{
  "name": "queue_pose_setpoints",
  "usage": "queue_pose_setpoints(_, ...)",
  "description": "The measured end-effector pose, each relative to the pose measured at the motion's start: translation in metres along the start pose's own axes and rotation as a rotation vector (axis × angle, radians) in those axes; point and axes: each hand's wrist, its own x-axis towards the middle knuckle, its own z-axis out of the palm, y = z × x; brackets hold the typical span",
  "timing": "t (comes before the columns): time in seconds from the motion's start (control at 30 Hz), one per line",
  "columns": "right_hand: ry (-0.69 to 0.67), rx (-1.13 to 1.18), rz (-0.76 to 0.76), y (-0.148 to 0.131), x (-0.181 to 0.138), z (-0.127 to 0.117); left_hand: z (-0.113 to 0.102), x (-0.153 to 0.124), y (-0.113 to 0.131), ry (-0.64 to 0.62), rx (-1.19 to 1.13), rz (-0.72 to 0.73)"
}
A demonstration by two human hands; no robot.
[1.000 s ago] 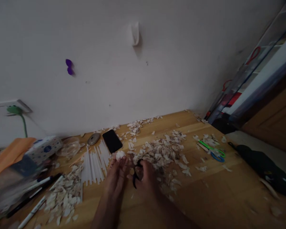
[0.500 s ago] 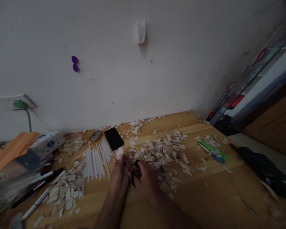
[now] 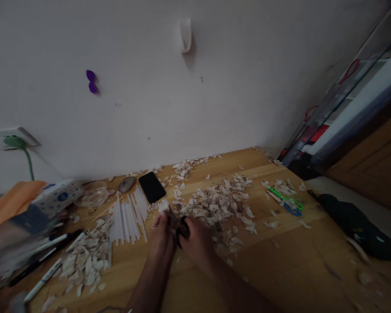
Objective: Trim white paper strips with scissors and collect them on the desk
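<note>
My left hand (image 3: 159, 237) pinches a small white piece (image 3: 163, 205) between its fingertips, just above the wooden table (image 3: 280, 261). My right hand (image 3: 197, 239) is closed on black-handled scissors (image 3: 181, 228), whose blades point up-left at the white piece. Both hands sit close together near the table's middle. A fan of white sticks (image 3: 127, 215) lies directly left of my left hand. A heap of pale cut scraps (image 3: 218, 204) lies just right of my right hand.
A black phone (image 3: 152, 187) and a grey oval object (image 3: 126, 184) lie near the wall. Another scrap pile (image 3: 84, 256), markers (image 3: 48, 261), a tissue box (image 3: 57, 198) and an orange sheet (image 3: 13, 202) are at the left. Green-and-blue scissors (image 3: 286, 202) lie right; a dark object (image 3: 355, 226) is beyond the edge.
My hands have drawn closer together, and the scissors' blades now reach the white piece. The view shifted slightly.
</note>
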Motion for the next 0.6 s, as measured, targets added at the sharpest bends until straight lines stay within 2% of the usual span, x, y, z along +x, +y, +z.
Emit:
queue_pose_setpoints(0.27, 0.001, -0.004, -0.001, 0.0016, 0.0003, 0.0004, -0.0010, 0.0025, -0.0006, -0.005, 0.023, 0.023)
queue_pose_setpoints(0.4, -0.014, -0.005, 0.011, 0.0023, 0.0020, 0.0008, -0.0019, 0.0024, 0.0001, -0.017, 0.073, -0.017)
queue_pose_setpoints(0.6, -0.041, -0.028, 0.049, 0.0002, 0.0023, -0.0022, 0.0005, 0.0027, -0.0002, -0.028, 0.027, -0.006)
